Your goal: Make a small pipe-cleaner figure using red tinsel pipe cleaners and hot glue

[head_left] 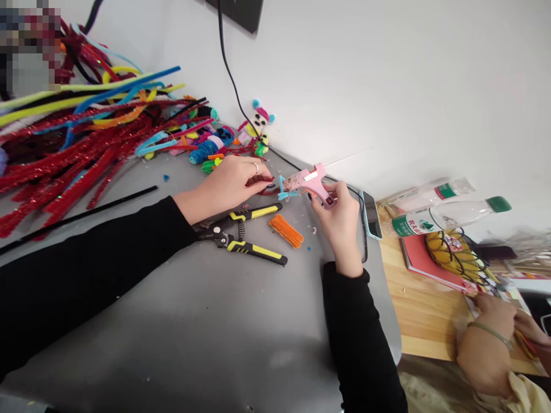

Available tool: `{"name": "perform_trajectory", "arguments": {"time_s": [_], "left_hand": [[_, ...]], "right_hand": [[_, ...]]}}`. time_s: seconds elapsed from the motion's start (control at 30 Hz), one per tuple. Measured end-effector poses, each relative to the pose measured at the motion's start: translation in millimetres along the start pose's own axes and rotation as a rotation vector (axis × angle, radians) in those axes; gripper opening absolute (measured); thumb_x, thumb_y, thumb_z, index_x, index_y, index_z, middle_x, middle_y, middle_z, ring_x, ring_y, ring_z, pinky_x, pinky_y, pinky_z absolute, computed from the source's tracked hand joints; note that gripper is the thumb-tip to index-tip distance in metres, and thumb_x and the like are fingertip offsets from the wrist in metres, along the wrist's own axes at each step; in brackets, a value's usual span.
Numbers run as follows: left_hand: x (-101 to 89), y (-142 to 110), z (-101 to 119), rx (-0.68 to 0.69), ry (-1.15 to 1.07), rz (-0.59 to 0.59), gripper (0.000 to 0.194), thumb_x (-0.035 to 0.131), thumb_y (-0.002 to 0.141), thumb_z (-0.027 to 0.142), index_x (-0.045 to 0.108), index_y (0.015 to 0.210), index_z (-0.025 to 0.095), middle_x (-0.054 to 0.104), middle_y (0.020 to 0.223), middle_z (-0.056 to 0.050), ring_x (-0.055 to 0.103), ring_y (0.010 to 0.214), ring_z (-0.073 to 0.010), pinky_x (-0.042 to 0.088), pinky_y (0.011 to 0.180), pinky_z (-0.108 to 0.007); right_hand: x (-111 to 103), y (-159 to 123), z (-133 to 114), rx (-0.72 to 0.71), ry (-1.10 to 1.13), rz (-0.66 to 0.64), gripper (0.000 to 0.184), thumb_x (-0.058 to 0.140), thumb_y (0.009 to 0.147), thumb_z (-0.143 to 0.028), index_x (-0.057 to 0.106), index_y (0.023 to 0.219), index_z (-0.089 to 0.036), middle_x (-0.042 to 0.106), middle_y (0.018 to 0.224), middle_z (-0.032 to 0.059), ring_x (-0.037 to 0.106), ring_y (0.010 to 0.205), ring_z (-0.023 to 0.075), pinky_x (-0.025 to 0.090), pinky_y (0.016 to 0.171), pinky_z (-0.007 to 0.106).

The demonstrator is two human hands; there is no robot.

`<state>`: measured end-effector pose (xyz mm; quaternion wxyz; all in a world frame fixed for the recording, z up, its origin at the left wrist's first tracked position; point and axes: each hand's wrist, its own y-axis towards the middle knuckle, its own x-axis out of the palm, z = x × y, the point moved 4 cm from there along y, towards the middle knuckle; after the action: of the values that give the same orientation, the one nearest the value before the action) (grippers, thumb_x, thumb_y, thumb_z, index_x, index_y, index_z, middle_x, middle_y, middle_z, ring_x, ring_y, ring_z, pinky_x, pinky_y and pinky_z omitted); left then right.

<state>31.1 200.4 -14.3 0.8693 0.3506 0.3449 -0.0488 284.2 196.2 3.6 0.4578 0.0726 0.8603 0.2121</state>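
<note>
My right hand (340, 221) is closed round the handle of a pink hot glue gun (314, 180), its nozzle end facing left. A thin clear glue stick (346, 158) sticks out behind it. My left hand (235, 183), with a ring on one finger, is pinched left of the nozzle; whatever lies between its fingertips is too small to make out. A bent light-blue pipe cleaner piece (282, 189) shows at the gun's front. Below the hands lie pliers (258, 251) with yellow-black handles, jaws partly under my left wrist, and an orange pipe cleaner bundle (286, 230).
Many pipe cleaners (99, 143) heap up at the left, beside small fuzzy dolls (258, 121) near the wall. A black cable (230, 71) hangs down there. To the right are a phone (371, 215), plastic bottles (451, 215) and another person's hands (495, 321).
</note>
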Motion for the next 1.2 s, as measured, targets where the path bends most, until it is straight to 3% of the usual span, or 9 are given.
{"name": "perform_trajectory", "arguments": {"time_s": [0.4, 1.2], "left_hand": [[0.2, -1, -2, 0.01, -0.029, -0.004, 0.019, 0.062, 0.097, 0.024, 0.08, 0.096, 0.017, 0.082, 0.099, -0.007, 0.076, 0.088, -0.021, 0.06, 0.087, -0.032], [-0.1, -2, -3, 0.026, -0.018, 0.012, 0.019, 0.061, 0.098, 0.025, 0.079, 0.097, 0.018, 0.081, 0.096, -0.006, 0.076, 0.086, -0.0207, 0.06, 0.084, -0.031]], "right_hand": [[-3, 0, 4, 0.038, 0.024, -0.014, 0.02, 0.072, 0.082, -0.034, 0.055, 0.09, -0.025, 0.078, 0.095, 0.0051, 0.059, 0.069, 0.0178, 0.05, 0.07, 0.033], [-14, 0, 13, 0.054, 0.021, 0.043, 0.025, 0.073, 0.082, -0.043, 0.06, 0.091, -0.024, 0.08, 0.097, 0.007, 0.059, 0.068, 0.0174, 0.049, 0.066, 0.032]]}}
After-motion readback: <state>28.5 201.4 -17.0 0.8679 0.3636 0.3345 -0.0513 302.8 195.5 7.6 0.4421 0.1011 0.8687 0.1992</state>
